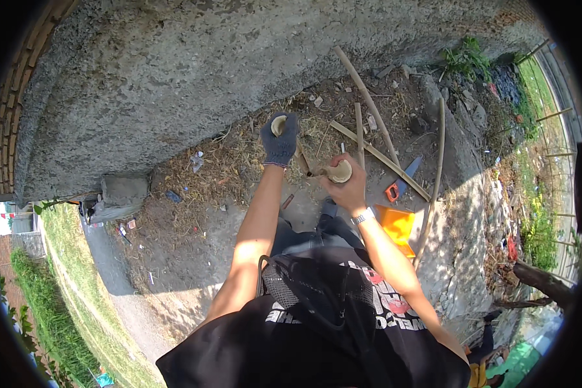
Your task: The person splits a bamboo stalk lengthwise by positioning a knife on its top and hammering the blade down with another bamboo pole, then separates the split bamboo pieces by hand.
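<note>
My left hand (280, 142), in a dark grey glove, is closed around a short piece of wood with a pale cut end (279, 125); the rest of that piece is hidden by the fingers. To its right and nearer to me, my bare right hand (350, 192), with a watch (363, 216) on the wrist, grips another short piece of wood with a pale round end (340, 171). The two pieces are apart. Between the hands a brown stick (302, 158) shows; whether either hand touches it I cannot tell.
Long wooden poles (370, 103) lie on the dirt ahead and to the right. Beside them rest a handsaw (409, 177) with an orange handle and a bright orange object (396, 226). A rough concrete wall (194, 77) runs across the far side. Another person (480, 362) is at the lower right.
</note>
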Demonstrator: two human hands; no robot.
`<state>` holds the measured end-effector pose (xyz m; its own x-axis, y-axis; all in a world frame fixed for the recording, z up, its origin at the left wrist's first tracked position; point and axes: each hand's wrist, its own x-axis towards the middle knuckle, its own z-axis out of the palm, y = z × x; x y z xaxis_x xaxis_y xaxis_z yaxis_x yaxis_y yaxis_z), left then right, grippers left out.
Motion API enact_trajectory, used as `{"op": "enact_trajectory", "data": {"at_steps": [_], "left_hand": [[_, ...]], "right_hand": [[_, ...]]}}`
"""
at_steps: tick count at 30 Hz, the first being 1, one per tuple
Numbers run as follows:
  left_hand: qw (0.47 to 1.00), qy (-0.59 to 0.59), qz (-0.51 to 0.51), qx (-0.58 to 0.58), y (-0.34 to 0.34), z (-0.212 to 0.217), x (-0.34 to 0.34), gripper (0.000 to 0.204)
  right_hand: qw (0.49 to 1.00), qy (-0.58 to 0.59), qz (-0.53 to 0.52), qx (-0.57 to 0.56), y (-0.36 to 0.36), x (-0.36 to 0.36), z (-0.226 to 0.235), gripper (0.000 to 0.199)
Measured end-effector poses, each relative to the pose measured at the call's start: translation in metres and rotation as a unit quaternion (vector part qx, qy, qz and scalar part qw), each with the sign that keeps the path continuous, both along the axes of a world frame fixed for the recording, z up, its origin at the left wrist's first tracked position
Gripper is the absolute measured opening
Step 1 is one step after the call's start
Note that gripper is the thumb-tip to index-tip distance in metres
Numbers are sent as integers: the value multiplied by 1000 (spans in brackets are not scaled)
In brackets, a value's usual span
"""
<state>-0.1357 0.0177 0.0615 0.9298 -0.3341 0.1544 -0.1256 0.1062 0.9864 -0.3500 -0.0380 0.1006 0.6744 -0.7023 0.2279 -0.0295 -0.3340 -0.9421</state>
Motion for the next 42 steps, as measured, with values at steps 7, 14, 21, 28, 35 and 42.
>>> {"op": "enact_trajectory", "data": {"at_steps": [7, 14, 21, 28, 35, 42], "left_hand": [[996, 66, -62, -9, -35, 22, 13, 19], [991, 75, -110, -23, -43, 14, 55, 26], [988, 93, -101, -65, -50, 26, 70, 27], [950, 65, 299, 63, 101, 3, 263, 27], [956, 30, 291, 22, 88, -10, 196, 32], [979, 57, 196, -1, 85, -10, 163, 34]], "right_hand": [[997, 17, -77, -23, -13, -50, -15, 31], [993, 32, -106, -36, -5, -74, -10, 32], [990, 34, -108, -79, -4, -92, -15, 34], [904, -101, -384, 160, -13, -285, -74, 23], [920, -121, -338, 157, -65, -282, -56, 45], [966, -141, -178, 122, -136, -168, -61, 45]]}}
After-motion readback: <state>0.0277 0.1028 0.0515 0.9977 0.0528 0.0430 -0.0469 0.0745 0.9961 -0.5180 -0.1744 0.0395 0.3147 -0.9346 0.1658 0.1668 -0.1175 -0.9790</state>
